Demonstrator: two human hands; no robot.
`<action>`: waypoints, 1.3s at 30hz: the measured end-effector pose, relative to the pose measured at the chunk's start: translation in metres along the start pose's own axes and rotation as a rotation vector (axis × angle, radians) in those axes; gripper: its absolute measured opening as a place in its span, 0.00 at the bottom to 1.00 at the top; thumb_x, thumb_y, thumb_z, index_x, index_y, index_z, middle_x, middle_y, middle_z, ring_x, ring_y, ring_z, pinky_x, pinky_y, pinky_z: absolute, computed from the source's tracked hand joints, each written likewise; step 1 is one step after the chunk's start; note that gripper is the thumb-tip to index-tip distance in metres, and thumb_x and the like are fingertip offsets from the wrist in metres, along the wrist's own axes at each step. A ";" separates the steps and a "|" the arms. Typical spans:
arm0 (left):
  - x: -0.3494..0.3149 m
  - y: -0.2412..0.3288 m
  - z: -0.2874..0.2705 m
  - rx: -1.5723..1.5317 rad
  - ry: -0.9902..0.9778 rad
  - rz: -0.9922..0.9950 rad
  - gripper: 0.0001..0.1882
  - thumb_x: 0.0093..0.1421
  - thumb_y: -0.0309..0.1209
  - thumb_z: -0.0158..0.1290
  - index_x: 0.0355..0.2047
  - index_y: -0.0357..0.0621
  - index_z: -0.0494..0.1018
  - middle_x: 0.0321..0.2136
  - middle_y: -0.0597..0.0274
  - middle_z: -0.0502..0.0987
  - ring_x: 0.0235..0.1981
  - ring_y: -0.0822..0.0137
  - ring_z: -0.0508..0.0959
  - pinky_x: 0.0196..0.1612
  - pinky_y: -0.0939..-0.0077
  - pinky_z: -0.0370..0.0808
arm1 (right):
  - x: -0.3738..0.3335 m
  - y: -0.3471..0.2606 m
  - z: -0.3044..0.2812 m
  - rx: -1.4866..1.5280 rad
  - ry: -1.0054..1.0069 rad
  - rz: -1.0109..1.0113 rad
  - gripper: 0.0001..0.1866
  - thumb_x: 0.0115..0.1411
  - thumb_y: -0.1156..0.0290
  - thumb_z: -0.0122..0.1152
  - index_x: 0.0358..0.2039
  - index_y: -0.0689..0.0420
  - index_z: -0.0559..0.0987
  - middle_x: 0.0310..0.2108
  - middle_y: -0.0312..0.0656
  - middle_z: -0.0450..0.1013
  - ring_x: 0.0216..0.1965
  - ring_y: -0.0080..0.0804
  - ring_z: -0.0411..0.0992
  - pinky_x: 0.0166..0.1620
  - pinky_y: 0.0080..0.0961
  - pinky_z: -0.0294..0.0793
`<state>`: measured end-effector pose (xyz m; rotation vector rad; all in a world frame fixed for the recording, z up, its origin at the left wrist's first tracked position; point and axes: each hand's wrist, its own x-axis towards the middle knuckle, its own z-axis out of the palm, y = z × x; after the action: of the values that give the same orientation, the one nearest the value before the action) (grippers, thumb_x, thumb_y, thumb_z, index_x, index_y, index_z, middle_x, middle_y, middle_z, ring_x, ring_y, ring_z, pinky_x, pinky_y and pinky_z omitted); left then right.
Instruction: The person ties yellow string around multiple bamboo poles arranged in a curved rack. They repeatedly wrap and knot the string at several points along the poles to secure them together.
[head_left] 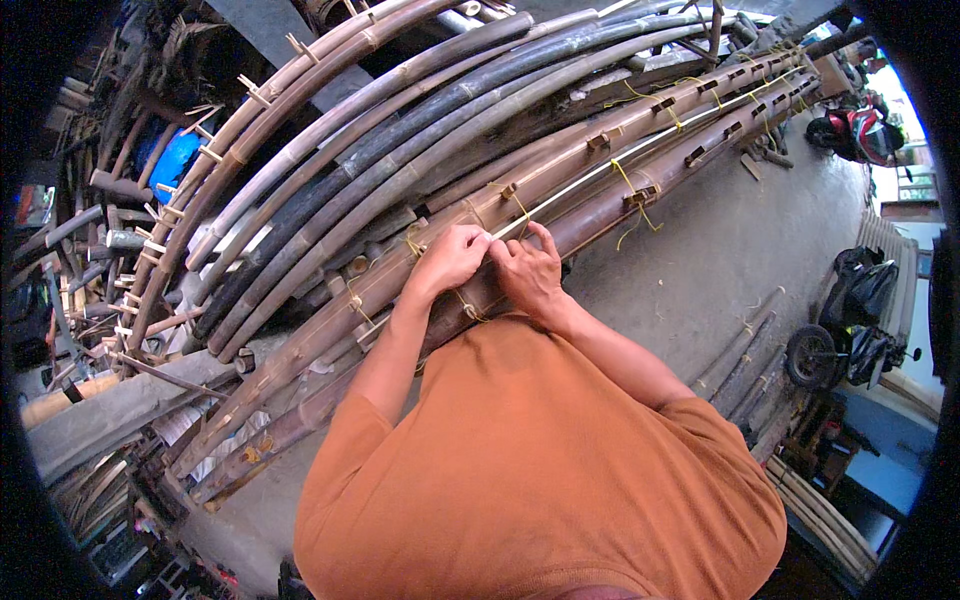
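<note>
Long pale strip runs up-right, right hand nearer its far end. Left hand looks pinched together, can't tell on what; can't tell right's grip.

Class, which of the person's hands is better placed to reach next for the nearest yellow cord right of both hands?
Probably the right hand: it is closer to that yellow cord, while the left hand is farther left, with the right one between.
</note>
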<state>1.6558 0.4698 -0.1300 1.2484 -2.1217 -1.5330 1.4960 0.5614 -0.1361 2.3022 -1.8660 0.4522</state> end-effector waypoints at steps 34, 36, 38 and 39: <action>-0.031 0.010 0.023 0.402 0.282 0.176 0.14 0.59 0.31 0.59 0.43 0.37 0.74 0.39 0.43 0.75 0.43 0.42 0.76 0.48 0.53 0.74 | -0.078 0.123 -0.172 0.693 -0.321 0.586 0.12 0.67 0.64 0.59 0.41 0.60 0.82 0.31 0.40 0.76 0.29 0.33 0.74 0.41 0.28 0.76; -0.029 0.010 0.024 0.399 0.289 0.189 0.14 0.58 0.30 0.59 0.43 0.37 0.74 0.38 0.43 0.75 0.43 0.42 0.76 0.48 0.54 0.74 | -0.074 0.116 -0.184 0.585 -0.481 0.600 0.12 0.64 0.62 0.62 0.38 0.59 0.82 0.38 0.47 0.76 0.37 0.41 0.76 0.46 0.31 0.75; -0.030 0.013 0.023 0.397 0.283 0.186 0.14 0.58 0.30 0.60 0.42 0.37 0.74 0.38 0.43 0.75 0.42 0.42 0.76 0.47 0.54 0.74 | -0.073 0.104 -0.193 0.530 -0.197 0.391 0.11 0.64 0.63 0.62 0.37 0.58 0.82 0.43 0.48 0.76 0.43 0.41 0.76 0.48 0.30 0.75; -0.029 0.012 0.023 0.402 0.291 0.180 0.14 0.58 0.30 0.60 0.42 0.37 0.74 0.38 0.43 0.76 0.42 0.42 0.76 0.47 0.54 0.74 | -0.063 0.095 -0.190 0.464 0.127 0.243 0.09 0.63 0.66 0.61 0.37 0.59 0.81 0.44 0.47 0.75 0.46 0.41 0.75 0.48 0.32 0.74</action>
<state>1.6531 0.5073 -0.1211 1.2628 -2.3315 -0.8186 1.3656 0.6553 0.0160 2.2298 -2.1664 1.1431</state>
